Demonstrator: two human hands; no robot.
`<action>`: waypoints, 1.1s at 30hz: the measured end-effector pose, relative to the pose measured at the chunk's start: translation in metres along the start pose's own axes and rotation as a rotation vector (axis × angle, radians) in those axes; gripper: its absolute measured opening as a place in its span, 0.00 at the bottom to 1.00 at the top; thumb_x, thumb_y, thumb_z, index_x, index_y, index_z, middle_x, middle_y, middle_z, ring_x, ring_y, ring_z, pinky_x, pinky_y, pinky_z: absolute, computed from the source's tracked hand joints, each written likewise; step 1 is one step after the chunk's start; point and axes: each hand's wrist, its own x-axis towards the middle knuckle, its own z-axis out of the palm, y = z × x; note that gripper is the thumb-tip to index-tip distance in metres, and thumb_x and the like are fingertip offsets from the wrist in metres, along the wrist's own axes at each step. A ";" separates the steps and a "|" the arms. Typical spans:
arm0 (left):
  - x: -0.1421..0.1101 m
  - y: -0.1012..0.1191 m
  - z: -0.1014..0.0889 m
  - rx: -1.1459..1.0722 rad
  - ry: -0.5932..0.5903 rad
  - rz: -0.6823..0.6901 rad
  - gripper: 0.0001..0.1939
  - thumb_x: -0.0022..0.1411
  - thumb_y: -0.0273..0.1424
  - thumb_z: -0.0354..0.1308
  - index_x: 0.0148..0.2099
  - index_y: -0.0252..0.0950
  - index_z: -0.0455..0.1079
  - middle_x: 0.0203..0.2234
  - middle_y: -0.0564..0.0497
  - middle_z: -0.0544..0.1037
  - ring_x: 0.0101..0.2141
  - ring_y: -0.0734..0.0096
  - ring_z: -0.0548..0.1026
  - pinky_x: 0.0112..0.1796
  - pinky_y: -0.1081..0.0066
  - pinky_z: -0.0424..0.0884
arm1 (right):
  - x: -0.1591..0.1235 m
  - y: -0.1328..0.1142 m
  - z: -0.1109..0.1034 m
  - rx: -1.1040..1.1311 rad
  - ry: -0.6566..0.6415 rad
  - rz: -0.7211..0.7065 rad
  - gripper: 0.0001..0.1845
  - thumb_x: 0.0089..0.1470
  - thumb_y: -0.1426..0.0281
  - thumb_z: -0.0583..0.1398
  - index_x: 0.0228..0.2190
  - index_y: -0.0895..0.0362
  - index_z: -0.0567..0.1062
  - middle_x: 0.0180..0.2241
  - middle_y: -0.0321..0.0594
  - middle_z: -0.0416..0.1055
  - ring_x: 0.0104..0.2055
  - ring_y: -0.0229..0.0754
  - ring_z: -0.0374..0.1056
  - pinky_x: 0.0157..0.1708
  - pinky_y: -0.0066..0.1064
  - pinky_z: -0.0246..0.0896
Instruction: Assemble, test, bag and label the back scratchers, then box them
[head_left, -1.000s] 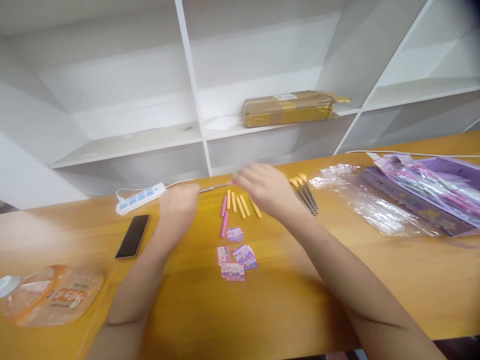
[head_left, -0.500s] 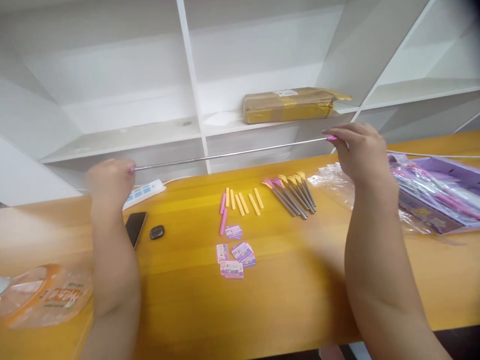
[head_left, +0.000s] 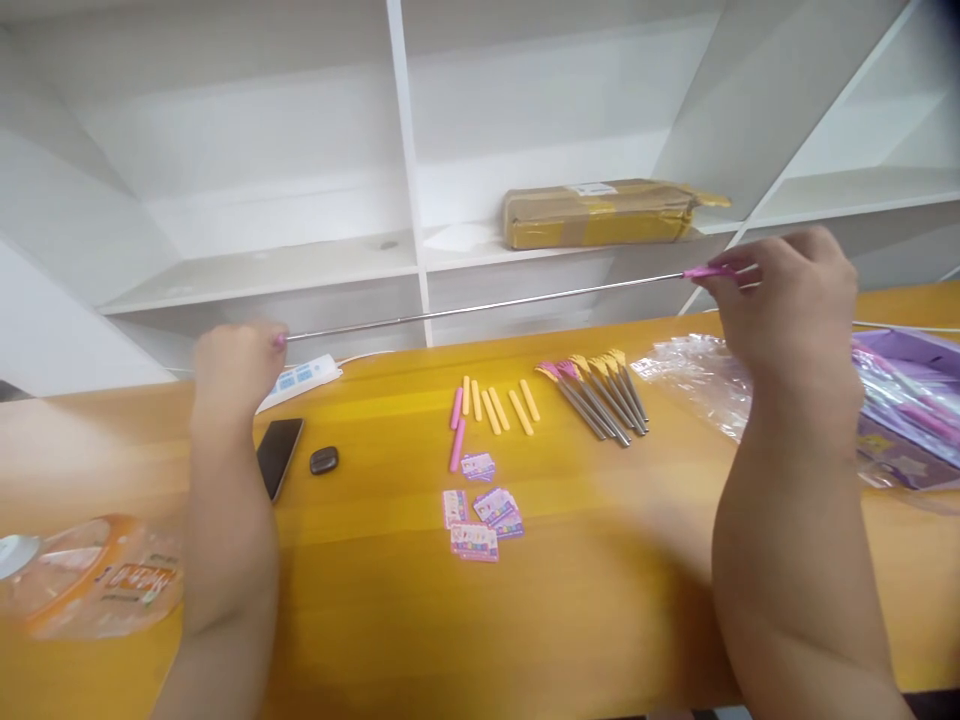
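A thin telescopic back scratcher (head_left: 480, 306) is stretched out above the table, its silver rod sloping slightly up to the right. My left hand (head_left: 238, 365) is closed in a fist round its left end, where a little pink shows. With thumb and fingertips, my right hand (head_left: 791, 295) pinches the pink piece at the other end. Below the rod lie several shorter back scratchers (head_left: 600, 395), metal-shafted with yellow or pink claw heads. Beside them are several yellow tubes (head_left: 495, 410), pink tubes (head_left: 457, 445) and small printed cards (head_left: 475, 540).
A phone (head_left: 279, 455), a small black case (head_left: 324, 460) and a power strip (head_left: 300, 380) lie at left, near a clear orange-labelled bottle (head_left: 105, 575). Plastic bags (head_left: 694, 375) and a purple box (head_left: 907, 445) are at right. A taped carton (head_left: 600, 215) stands on the shelf behind.
My right hand has moved right along the pink end, leaving more pink showing. My left hand keeps its grip. The whole view has shifted a little.
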 end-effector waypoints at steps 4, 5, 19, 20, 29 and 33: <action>0.000 0.001 0.001 -0.006 0.015 0.008 0.16 0.73 0.29 0.46 0.31 0.38 0.67 0.23 0.51 0.61 0.26 0.65 0.50 0.31 0.68 0.47 | 0.002 0.001 0.000 -0.092 0.060 -0.067 0.11 0.59 0.70 0.72 0.44 0.56 0.84 0.47 0.53 0.78 0.44 0.48 0.73 0.46 0.39 0.65; 0.000 0.001 0.001 -0.005 0.014 -0.001 0.16 0.72 0.29 0.46 0.30 0.38 0.67 0.23 0.52 0.60 0.26 0.65 0.50 0.31 0.67 0.47 | 0.002 0.001 -0.001 -0.109 0.064 -0.090 0.10 0.60 0.69 0.71 0.44 0.55 0.84 0.45 0.52 0.79 0.47 0.50 0.73 0.47 0.40 0.64; -0.004 0.007 -0.002 0.001 0.047 -0.005 0.16 0.71 0.29 0.46 0.28 0.38 0.63 0.24 0.51 0.62 0.27 0.65 0.52 0.32 0.65 0.47 | 0.002 0.001 -0.001 -0.016 0.033 -0.249 0.11 0.70 0.66 0.61 0.42 0.54 0.85 0.40 0.55 0.78 0.46 0.50 0.69 0.48 0.40 0.60; -0.004 0.012 -0.001 0.010 0.047 0.006 0.17 0.71 0.29 0.46 0.28 0.38 0.65 0.24 0.51 0.64 0.27 0.65 0.53 0.32 0.65 0.47 | 0.001 -0.003 0.000 0.013 0.046 -0.280 0.12 0.70 0.64 0.61 0.42 0.54 0.85 0.39 0.54 0.77 0.45 0.50 0.68 0.48 0.40 0.59; -0.019 0.048 -0.013 0.003 0.025 0.053 0.12 0.64 0.26 0.52 0.28 0.39 0.67 0.22 0.47 0.70 0.24 0.62 0.64 0.30 0.63 0.46 | -0.028 -0.083 0.006 0.298 0.226 -0.473 0.16 0.72 0.60 0.59 0.36 0.50 0.85 0.30 0.44 0.71 0.35 0.46 0.61 0.41 0.41 0.56; -0.044 0.078 -0.020 0.021 0.066 0.153 0.12 0.64 0.24 0.51 0.29 0.39 0.70 0.21 0.47 0.71 0.23 0.63 0.64 0.29 0.64 0.45 | -0.071 -0.136 0.000 0.446 0.309 -0.811 0.12 0.70 0.74 0.61 0.46 0.47 0.83 0.30 0.37 0.71 0.31 0.41 0.59 0.34 0.36 0.53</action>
